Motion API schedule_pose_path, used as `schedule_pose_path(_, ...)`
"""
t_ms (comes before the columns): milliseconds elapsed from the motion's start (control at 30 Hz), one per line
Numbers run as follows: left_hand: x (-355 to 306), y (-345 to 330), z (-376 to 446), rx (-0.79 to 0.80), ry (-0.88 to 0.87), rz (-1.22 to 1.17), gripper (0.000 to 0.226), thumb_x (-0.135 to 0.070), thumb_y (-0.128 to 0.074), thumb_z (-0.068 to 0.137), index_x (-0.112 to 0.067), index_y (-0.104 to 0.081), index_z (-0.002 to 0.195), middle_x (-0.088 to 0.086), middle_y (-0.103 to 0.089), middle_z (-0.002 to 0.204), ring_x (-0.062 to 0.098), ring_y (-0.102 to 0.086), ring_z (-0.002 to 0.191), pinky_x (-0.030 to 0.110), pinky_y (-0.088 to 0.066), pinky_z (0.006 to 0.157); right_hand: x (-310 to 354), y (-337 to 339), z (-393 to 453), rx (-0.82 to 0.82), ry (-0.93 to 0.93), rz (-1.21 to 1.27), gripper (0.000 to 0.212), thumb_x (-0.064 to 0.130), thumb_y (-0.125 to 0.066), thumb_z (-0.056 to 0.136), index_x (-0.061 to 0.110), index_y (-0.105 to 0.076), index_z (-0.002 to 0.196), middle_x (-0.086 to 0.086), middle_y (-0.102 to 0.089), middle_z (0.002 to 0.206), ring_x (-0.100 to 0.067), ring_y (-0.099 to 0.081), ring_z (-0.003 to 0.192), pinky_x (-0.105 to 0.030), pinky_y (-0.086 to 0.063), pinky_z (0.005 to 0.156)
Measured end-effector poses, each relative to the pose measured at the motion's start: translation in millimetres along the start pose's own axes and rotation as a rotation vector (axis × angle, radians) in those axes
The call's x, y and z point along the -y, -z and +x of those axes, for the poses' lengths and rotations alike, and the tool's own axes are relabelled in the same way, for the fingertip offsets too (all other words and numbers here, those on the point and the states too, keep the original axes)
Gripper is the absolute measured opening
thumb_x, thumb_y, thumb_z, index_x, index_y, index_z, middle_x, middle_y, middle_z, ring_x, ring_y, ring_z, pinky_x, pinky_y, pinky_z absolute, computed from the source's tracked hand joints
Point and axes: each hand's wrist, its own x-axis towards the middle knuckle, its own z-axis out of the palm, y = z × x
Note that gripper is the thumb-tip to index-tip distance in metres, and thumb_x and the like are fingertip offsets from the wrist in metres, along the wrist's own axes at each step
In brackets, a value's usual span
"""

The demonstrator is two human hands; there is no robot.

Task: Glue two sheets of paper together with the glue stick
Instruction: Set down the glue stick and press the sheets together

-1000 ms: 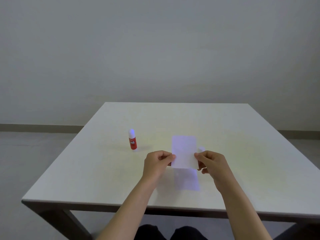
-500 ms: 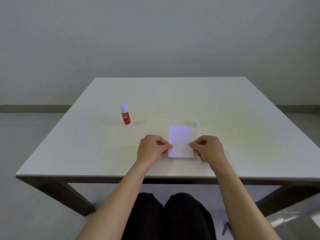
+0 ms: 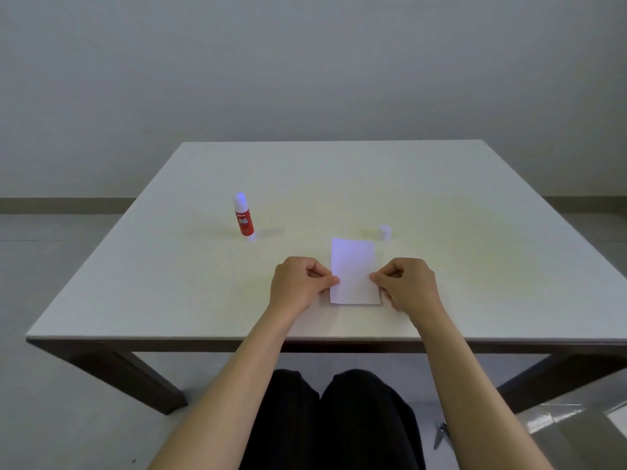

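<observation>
A small white sheet of paper (image 3: 353,271) lies flat on the table, near its front edge. A thin rim along its right and lower sides hints at a second sheet underneath. My left hand (image 3: 300,283) pinches the sheet's left edge, and my right hand (image 3: 407,283) pinches its right edge. The red and white glue stick (image 3: 243,216) stands upright and uncapped to the far left of the paper, apart from both hands. Its small white cap (image 3: 385,232) stands just beyond the paper's upper right corner.
The white table (image 3: 339,184) has dark legs, and its front edge runs just below my wrists. My lap shows under the table. A grey wall stands behind the table. A shiny object lies on the floor at lower right.
Both hands have lowered the sheet from above the table onto the sheet that lay below it. The camera has tilted down, so the table sits lower in view.
</observation>
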Motion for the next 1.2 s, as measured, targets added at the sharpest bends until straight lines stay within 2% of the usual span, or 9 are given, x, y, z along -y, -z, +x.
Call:
schedule_pose_path(200, -0.1, -0.7, 0.8, -0.009, 0.003, 0.008, 0.015, -0.019, -0.081, 0.07, -0.019, -0.069, 0.061, -0.009, -0.067, 0.063, 0.006, -0.061, 0.061, 0.022, -0.049, 0.064, 0.6, -2.3, 0.8, -0.001, 0.019, -0.029, 0.015, 0.011, -0.069, 0.08, 0.006, -0.064, 0.066, 0.001, -0.057, 0.051, -0.012, -0.045, 0.044, -0.023, -0.037, 0.049)
schedule_pose_path(400, -3.7, -3.3, 0.9, -0.031, 0.001, 0.099, 0.019, -0.017, -0.08, 0.069, -0.021, -0.065, 0.058, -0.009, -0.064, 0.061, 0.019, -0.068, 0.073, 0.035, -0.055, 0.074, 1.3, -4.0, 0.8, -0.011, 0.045, -0.086, 0.019, 0.009, -0.069, 0.08, 0.009, -0.061, 0.062, 0.005, -0.056, 0.053, -0.009, -0.046, 0.047, -0.021, -0.035, 0.048)
schedule_pose_path(567, -4.3, -5.0, -0.6, -0.051, -0.022, 0.159, 0.021, -0.017, -0.078, 0.069, -0.022, -0.062, 0.057, -0.014, -0.061, 0.058, 0.019, -0.067, 0.073, 0.036, -0.054, 0.073, 3.5, -5.9, -0.2, -0.011, 0.084, -0.164, 0.017, 0.007, -0.068, 0.078, 0.003, -0.061, 0.063, 0.003, -0.055, 0.055, -0.013, -0.05, 0.054, -0.019, -0.035, 0.048)
schedule_pose_path(767, -2.5, -9.7, -2.9, -0.064, -0.091, 0.205, 0.018, -0.016, -0.077, 0.07, -0.018, -0.062, 0.062, -0.011, -0.061, 0.06, 0.02, -0.067, 0.075, 0.035, -0.053, 0.072, 5.6, -7.7, -0.2, -0.019, 0.092, -0.246, 0.032, 0.006, -0.065, 0.077, 0.012, -0.044, 0.054, 0.0, -0.053, 0.06, -0.02, -0.05, 0.065, -0.024, -0.034, 0.049)
schedule_pose_path(833, -0.8, -10.4, -2.5, -0.083, -0.113, 0.215, 0.013, -0.017, -0.077, 0.072, -0.015, -0.064, 0.072, -0.005, -0.062, 0.066, 0.021, -0.066, 0.077, 0.036, -0.052, 0.072, 6.7, -7.7, 0.4, -0.011, 0.081, -0.259, 0.033, 0.006, -0.064, 0.077, 0.014, -0.041, 0.055, 0.003, -0.049, 0.059, -0.02, -0.048, 0.065, -0.024, -0.033, 0.048)
schedule_pose_path(933, -0.3, -9.2, -0.2, -0.097, -0.16, 0.282, 0.025, -0.021, -0.076, 0.073, -0.016, -0.058, 0.089, -0.002, -0.056, 0.079, 0.019, -0.055, 0.075, 0.03, -0.043, 0.064, 7.9, -8.1, 0.7, -0.005, 0.079, -0.277, 0.032, 0.005, -0.062, 0.077, 0.015, -0.04, 0.057, 0.004, -0.049, 0.061, -0.02, -0.048, 0.067, -0.023, -0.033, 0.049)
schedule_pose_path(1000, -2.8, -7.3, 2.9, -0.051, -0.207, 0.36, 0.031, -0.022, -0.074, 0.076, -0.017, -0.056, 0.101, 0.0, -0.054, 0.094, 0.017, -0.052, 0.079, 0.029, -0.041, 0.067, 8.5, -8.1, 0.2, 0.001, 0.079, -0.285, 0.032, 0.005, -0.061, 0.078, 0.016, -0.04, 0.057, 0.003, -0.049, 0.062, -0.02, -0.049, 0.068, -0.023, -0.033, 0.048)
schedule_pose_path(1100, -3.1, -2.9, 11.0, 0.064, -0.333, 0.569, 0.044, -0.027, -0.067, 0.083, -0.023, -0.055, 0.125, -0.001, -0.05, 0.128, 0.021, -0.051, 0.113, 0.034, -0.043, 0.088, 9.3, -7.5, 0.1, 0.012, 0.073, -0.29, 0.032, 0.005, -0.061, 0.078, 0.016, -0.04, 0.056, 0.002, -0.05, 0.064, -0.021, -0.05, 0.068, -0.023, -0.033, 0.048)
schedule_pose_path(1200, -1.4, 4.7, 21.5, 0.237, -0.443, 0.752, 0.049, -0.036, -0.054, 0.091, -0.029, -0.044, 0.139, -0.008, -0.033, 0.153, 0.02, -0.026, 0.143, 0.038, -0.026, 0.109, 9.5, -7.1, 0.7, 0.02, 0.077, -0.301, 0.034, 0.005, -0.061, 0.078, 0.017, -0.04, 0.055, 0.003, -0.049, 0.063, -0.021, -0.049, 0.069, -0.022, -0.032, 0.048)
